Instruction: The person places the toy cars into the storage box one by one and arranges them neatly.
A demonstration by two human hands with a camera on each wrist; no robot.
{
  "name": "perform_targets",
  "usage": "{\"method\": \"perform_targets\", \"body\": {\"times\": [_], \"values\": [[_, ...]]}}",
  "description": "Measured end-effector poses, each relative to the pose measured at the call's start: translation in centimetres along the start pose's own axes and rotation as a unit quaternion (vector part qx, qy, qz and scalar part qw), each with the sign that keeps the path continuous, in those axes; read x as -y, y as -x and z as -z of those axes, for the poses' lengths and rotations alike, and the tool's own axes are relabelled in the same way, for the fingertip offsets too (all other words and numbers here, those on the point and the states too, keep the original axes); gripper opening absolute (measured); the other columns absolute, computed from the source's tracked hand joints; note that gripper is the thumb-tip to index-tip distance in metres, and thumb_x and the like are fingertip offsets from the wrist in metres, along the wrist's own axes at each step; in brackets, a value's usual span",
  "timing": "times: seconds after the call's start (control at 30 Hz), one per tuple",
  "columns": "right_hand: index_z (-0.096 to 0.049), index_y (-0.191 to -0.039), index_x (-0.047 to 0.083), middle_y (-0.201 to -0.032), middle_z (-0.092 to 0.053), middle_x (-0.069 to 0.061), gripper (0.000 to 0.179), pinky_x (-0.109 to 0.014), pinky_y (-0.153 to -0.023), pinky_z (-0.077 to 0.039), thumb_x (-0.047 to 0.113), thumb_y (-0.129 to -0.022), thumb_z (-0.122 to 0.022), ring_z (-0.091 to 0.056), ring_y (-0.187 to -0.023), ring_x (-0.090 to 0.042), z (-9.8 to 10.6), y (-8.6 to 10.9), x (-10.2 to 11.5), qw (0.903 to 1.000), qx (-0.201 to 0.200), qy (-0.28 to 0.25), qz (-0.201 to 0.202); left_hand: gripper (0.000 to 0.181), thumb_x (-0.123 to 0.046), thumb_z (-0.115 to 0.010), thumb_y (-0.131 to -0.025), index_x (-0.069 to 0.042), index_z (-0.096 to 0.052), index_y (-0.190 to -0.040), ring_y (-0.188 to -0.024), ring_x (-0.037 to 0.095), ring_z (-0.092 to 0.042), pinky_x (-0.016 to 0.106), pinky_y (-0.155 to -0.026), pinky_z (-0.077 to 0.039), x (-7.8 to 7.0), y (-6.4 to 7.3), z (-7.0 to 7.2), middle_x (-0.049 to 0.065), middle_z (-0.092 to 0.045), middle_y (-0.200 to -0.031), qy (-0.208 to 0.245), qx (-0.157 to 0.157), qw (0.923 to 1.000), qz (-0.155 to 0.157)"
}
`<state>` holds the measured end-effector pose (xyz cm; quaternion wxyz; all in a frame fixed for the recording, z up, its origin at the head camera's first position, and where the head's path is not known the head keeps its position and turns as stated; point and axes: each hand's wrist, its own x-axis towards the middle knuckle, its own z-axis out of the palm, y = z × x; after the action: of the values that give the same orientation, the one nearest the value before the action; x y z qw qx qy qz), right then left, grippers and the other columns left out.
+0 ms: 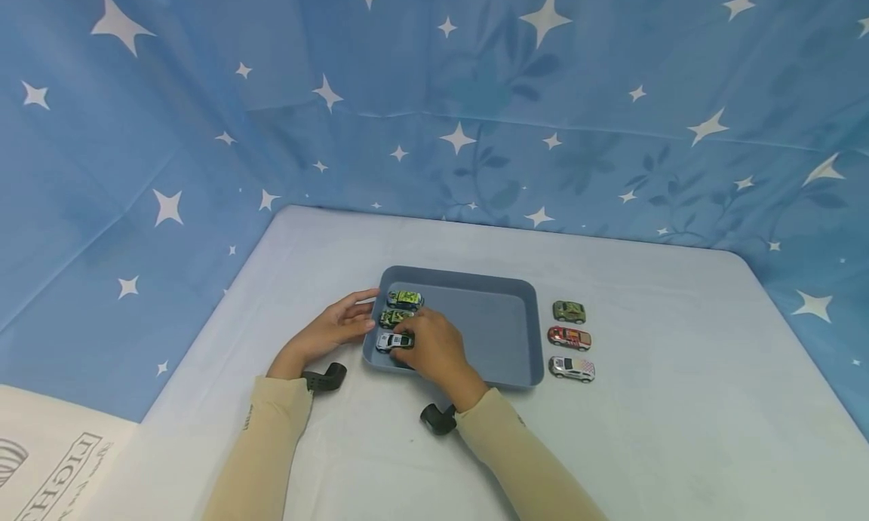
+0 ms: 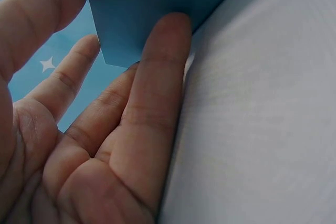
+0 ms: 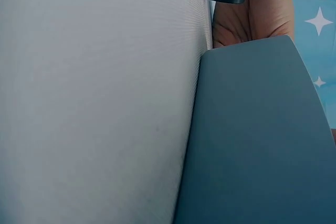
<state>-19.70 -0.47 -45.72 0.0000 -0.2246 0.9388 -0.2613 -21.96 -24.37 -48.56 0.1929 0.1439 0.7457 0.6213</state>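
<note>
My left hand [image 1: 333, 329] rests its nearly straight fingertips and thumb against the left end of a blue-grey tray [image 1: 502, 283]. In the left wrist view, fingers [image 2: 163, 77] lie along the tray's outer wall [image 2: 131, 14]. My right hand [image 1: 437, 347] reaches over the tray's near side and pinches a white and dark green toy car [image 1: 394, 341] between thumb and fingers. Behind that car, inside the tray, sit a camouflage toy car [image 1: 395, 319] and a yellow-green toy car [image 1: 405, 300]. Tray wall [image 3: 257, 135] fills much of the right wrist view, hiding the right fingertips.
Right of the tray, a green toy car [image 1: 569, 311], a red toy car [image 1: 569, 338] and a silver-white toy car [image 1: 572, 369] stand in a column on the white-covered table [image 1: 679, 400]. A blue starry cloth [image 1: 407, 68] hangs behind. Printed fabric [image 1: 54, 461] lies lower left.
</note>
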Motion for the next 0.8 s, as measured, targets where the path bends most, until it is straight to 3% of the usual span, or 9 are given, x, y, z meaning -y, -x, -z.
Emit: {"method": "perform_targets", "body": {"times": [0.33, 0.6, 0.8], "values": [[-0.086, -0.110, 0.014, -0.099, -0.070, -0.003, 0.028, -0.033, -0.066, -0.055, 0.025, -0.085, -0.096, -0.064, -0.086, -0.019, 0.1, 0.0, -0.2, 1.0000, 0.001, 0.003, -0.008, 0.072, -0.019, -0.064, -0.111, -0.004, -0.027, -0.171, -0.153, 0.050, -0.039, 0.054, -0.117, -0.048, -0.3, 0.0, -0.2, 0.034, -0.036, -0.167, -0.005, -0.001, 1.0000, 0.001], [-0.084, -0.111, 0.011, -0.108, -0.073, -0.005, 0.027, -0.041, -0.080, -0.057, 0.019, -0.087, -0.094, -0.067, -0.093, -0.021, 0.8, 0.3, -1.2, 0.9968, 0.010, -0.079, 0.003, 0.071, -0.018, -0.064, -0.111, -0.005, -0.028, -0.171, -0.154, 0.049, -0.038, 0.054, -0.118, -0.046, -0.1, 0.0, -0.1, 0.034, -0.035, -0.168, -0.008, 0.000, 1.0000, -0.001], [-0.083, -0.116, 0.008, -0.116, -0.076, -0.008, 0.028, -0.041, -0.084, -0.058, 0.012, -0.090, -0.090, -0.070, -0.099, -0.026, 1.6, 0.8, -2.1, 0.9866, 0.021, -0.162, 0.005, 0.070, -0.018, -0.063, -0.112, -0.005, -0.028, -0.172, -0.156, 0.050, -0.035, 0.056, -0.118, -0.045, 0.1, 0.0, 0.0, 0.033, -0.033, -0.169, -0.009, -0.002, 1.0000, 0.001]]}}
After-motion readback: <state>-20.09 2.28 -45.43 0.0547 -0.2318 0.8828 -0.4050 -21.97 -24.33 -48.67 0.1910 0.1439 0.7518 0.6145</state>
